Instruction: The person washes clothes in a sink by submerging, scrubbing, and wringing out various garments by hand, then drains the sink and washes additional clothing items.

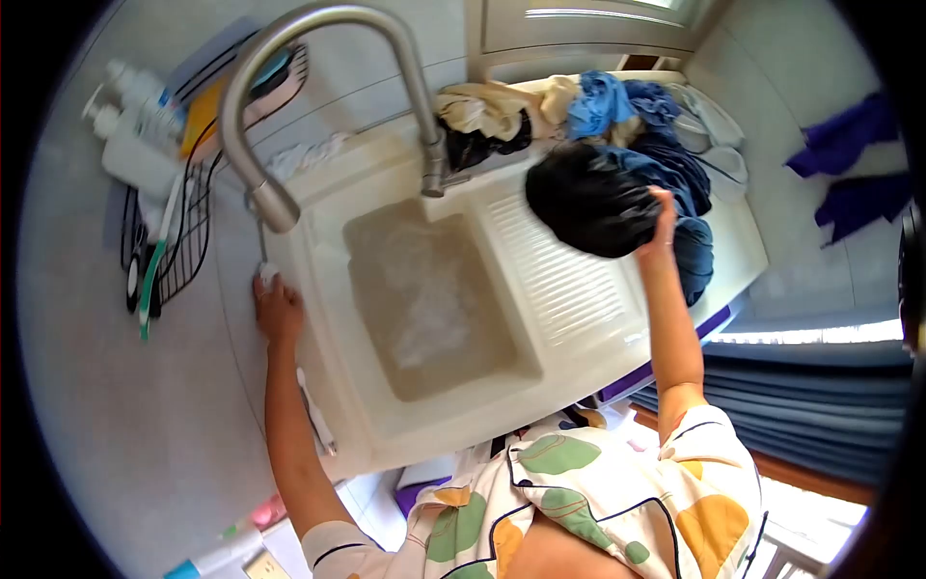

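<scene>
My right hand (pixel 661 227) grips the edge of a wadded black cloth (pixel 590 201), blurred by motion, above the sink's ribbed washboard (pixel 569 294). What kind of garment it is I cannot tell. At the sink's left edge, my left hand (pixel 278 307) has its fingers closed on a small white object (pixel 268 273) beside the wall; its kind is unclear. Between the hands lies the cream sink (pixel 362 425), its basin holding cloudy, foamy water (pixel 424 289).
A curved metal faucet (pixel 318 14) arches over the basin's left. Blue and dark clothes (pixel 598 104) and beige cloth (pixel 480 106) are piled along the back. White shoes (pixel 723 164) sit at the right. A wire rack (pixel 193 236) with a green-handled brush (pixel 149 285) and bottles (pixel 145 154) hangs left.
</scene>
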The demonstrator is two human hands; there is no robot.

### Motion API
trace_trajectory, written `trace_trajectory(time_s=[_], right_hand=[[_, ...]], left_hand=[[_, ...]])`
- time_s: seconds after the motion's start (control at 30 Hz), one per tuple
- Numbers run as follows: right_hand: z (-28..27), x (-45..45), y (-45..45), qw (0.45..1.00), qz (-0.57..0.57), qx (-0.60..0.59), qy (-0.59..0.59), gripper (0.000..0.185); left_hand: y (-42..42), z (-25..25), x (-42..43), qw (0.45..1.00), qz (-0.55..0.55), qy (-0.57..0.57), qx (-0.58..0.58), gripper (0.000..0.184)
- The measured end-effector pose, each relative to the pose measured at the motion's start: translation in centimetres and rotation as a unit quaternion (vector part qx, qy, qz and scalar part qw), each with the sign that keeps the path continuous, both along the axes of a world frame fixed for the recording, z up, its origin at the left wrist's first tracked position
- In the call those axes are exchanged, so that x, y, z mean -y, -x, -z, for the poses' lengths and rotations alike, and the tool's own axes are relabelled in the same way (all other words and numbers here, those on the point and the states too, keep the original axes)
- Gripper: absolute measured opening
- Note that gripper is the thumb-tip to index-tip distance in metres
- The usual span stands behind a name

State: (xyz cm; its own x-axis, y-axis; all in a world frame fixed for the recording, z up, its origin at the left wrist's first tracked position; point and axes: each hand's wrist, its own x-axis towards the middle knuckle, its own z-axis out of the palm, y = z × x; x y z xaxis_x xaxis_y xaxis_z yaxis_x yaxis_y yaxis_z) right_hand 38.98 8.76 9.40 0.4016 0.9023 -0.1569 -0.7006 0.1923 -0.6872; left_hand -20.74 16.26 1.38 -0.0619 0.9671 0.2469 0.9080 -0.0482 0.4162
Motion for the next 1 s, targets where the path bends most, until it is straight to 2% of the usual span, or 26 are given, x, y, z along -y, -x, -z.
trace_trajectory(time_s=[0.03,0.07,0.1,0.13,0.17,0.23,0.27,0.33,0.37,0.43,0.47,0.5,0.53,0.57,0.6,0.63,0.67,0.73,0.77,0.8,0.83,0.87,0.9,0.93,0.97,1.0], right_hand=[[-0.1,0.7,-2.8,0.997,0.078,-0.001,-0.022,0.019],[-2.6,1.8,-3.3,0.992,0.118,-0.004,-0.050,0.022],[-5.2,2.8,-3.6,0.985,0.155,-0.006,-0.077,0.026],[-4.3,2.9,-6.7,0.975,0.199,0.015,-0.099,0.031],[-3.3,3.3,-10.1,0.963,0.241,0.037,-0.119,0.037],[-3.5,4.8,-11.6,0.958,0.282,0.016,-0.051,0.037],[-3.3,5.0,-12.1,0.950,0.312,-0.008,0.014,0.038],[-0.1,6.2,-14.8,0.966,0.254,0.032,0.037,0.035],[1.5,6.6,-14.8,0.975,0.200,0.076,0.056,0.034],[-2.4,5.8,-5.4,0.937,0.247,0.236,0.070,0.027],[-2.7,5.2,-0.9,0.911,0.220,0.342,0.066,0.022],[-2.7,4.7,3.4,0.907,0.125,0.400,0.040,0.019],[-2.3,4.0,6.6,0.835,-0.004,0.550,0.027,0.021],[1.0,3.1,10.3,0.882,-0.083,0.464,-0.006,0.022],[6.4,2.5,13.0,0.855,-0.197,0.480,-0.024,0.023],[8.2,2.5,17.5,0.824,-0.288,0.486,0.037,0.023],[11.2,2.0,20.2,0.697,-0.342,0.631,-0.012,0.024],[15.5,1.6,24.7,0.633,-0.403,0.661,0.004,0.030],[16.3,1.6,26.1,0.633,-0.406,0.659,0.000,0.030],[16.9,1.7,27.2,0.550,-0.381,0.740,0.074,0.036],[17.6,1.7,28.1,0.456,-0.347,0.806,0.147,0.042],[19.1,1.4,28.5,0.458,-0.350,0.805,0.144,0.042],[20.6,1.0,28.8,0.457,-0.430,0.760,0.169,0.047],[22.0,1.2,29.2,0.451,-0.506,0.710,0.192,0.053],[21.7,1.4,29.5,0.449,-0.509,0.709,0.190,0.053],[20.7,1.7,29.7,0.588,-0.468,0.646,0.131,0.056]], left_hand=[[-1.4,-1.9,0.0,0.947,-0.037,-0.126,-0.293,0.034],[-2.1,-1.7,-0.5,0.948,-0.027,-0.129,-0.291,0.034],[-2.7,-1.2,-0.8,0.967,-0.079,-0.122,-0.211,0.024],[-3.3,-0.6,-1.1,0.976,-0.131,-0.112,-0.130,0.015],[-4.2,-0.1,-1.1,0.978,-0.124,-0.110,-0.130,0.015],[-6.8,1.1,-0.7,0.994,0.031,-0.105,0.028,0.009],[-8.6,1.8,-0.2,0.991,0.073,-0.110,0.001,0.011],[-12.0,3.8,1.5,0.972,0.206,-0.104,0.054,0.011],[-13.6,4.8,2.8,0.983,0.162,-0.024,0.078,0.012],[-15.3,7.0,4.2,0.982,0.117,0.086,0.119,0.015],[-15.8,8.8,4.8,0.990,0.075,0.084,0.085,0.017],[-16.3,10.6,5.5,0.995,0.034,0.082,0.053,0.020],[-16.8,12.0,6.6,0.995,0.030,0.084,0.052,0.020],[-17.2,13.3,8.0,0.995,0.052,0.058,-0.055,0.022],[-17.3,14.5,9.1,0.984,0.074,0.032,-0.160,0.024],[-17.1,15.8,10.0,0.984,0.069,0.034,-0.160,0.024],[-16.8,16.9,10.8,0.983,0.117,0.024,-0.141,0.025],[-17.4,16.8,11.2,0.980,0.156,0.014,-0.121,0.026],[-18.3,14.6,11.6,0.980,0.093,0.161,-0.065,0.026],[-18.6,12.6,11.8,0.952,0.027,0.304,-0.006,0.026],[-18.2,11.1,11.3,0.952,0.023,0.305,-0.008,0.026],[-17.9,9.9,10.3,0.851,-0.098,0.426,0.291,0.025],[-17.4,9.3,10.0,0.641,-0.206,0.491,0.553,0.024],[-16.8,9.8,10.3,0.640,-0.211,0.491,0.551,0.024],[-16.3,10.7,10.6,0.607,-0.179,0.434,0.642,0.021],[-16.0,11.9,10.7,0.565,-0.143,0.370,0.724,0.019]])
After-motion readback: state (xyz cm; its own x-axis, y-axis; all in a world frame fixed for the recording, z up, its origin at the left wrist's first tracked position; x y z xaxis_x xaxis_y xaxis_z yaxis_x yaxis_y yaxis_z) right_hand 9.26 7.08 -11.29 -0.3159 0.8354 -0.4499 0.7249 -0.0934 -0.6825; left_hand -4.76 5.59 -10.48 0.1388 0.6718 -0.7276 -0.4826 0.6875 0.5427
